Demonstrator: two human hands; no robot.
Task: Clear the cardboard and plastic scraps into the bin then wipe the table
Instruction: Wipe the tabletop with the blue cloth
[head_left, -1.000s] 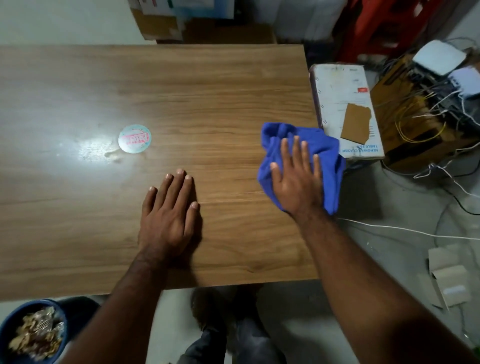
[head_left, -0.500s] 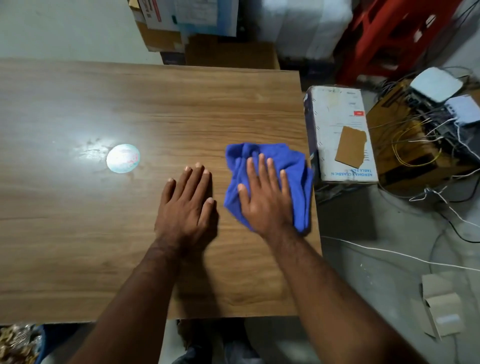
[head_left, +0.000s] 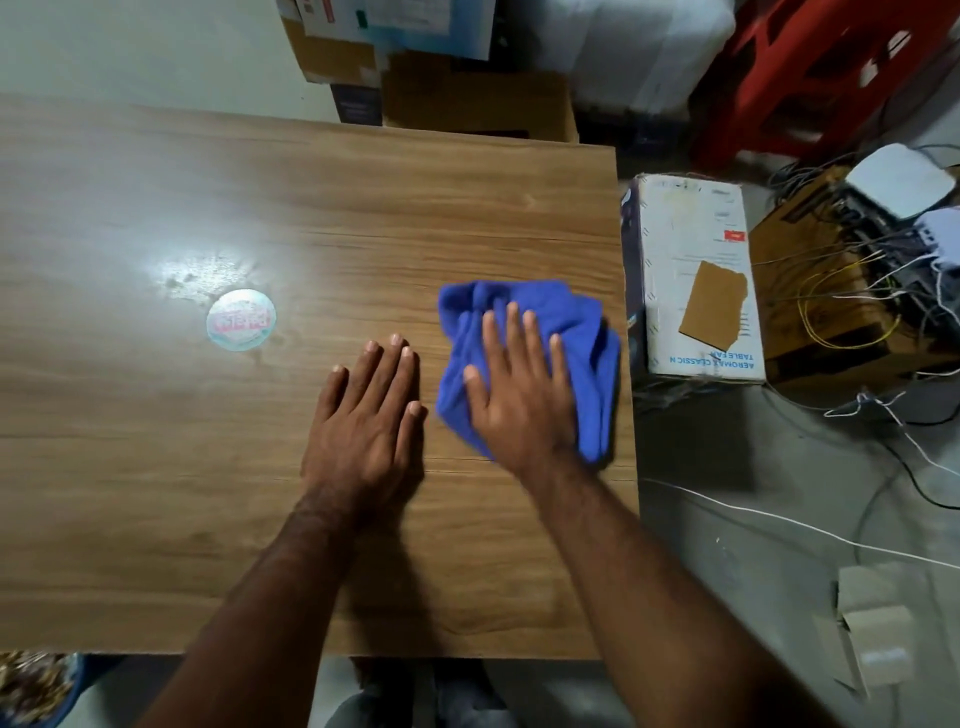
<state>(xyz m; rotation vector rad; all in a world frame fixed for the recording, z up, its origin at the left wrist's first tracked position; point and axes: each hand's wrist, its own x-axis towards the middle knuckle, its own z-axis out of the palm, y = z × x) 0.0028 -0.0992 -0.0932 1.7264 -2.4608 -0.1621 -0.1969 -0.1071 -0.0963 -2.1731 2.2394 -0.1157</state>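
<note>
My right hand (head_left: 519, 400) lies flat on a crumpled blue cloth (head_left: 587, 332) and presses it onto the wooden table (head_left: 363, 218) near the table's right edge. Just left of the cloth, my left hand (head_left: 366, 421) rests palm down on the bare wood with its fingers spread and nothing under it. A round white and pink sticker (head_left: 240, 319) sits on the table to the left, beside a bright glare patch. The blue bin (head_left: 36, 686), filled with scraps, shows at the bottom left corner below the table's front edge.
A white carton (head_left: 691, 249) with a brown cardboard piece (head_left: 714, 304) on it stands on the floor right of the table. Further right are tangled cables and devices (head_left: 883, 239). Cardboard boxes (head_left: 467, 93) stand behind the table; folded cardboard (head_left: 872, 639) lies on the floor.
My right hand slid the blue cloth leftward from over the table's right edge toward my left hand, then slightly back to the right. My left hand stayed flat on the table.
</note>
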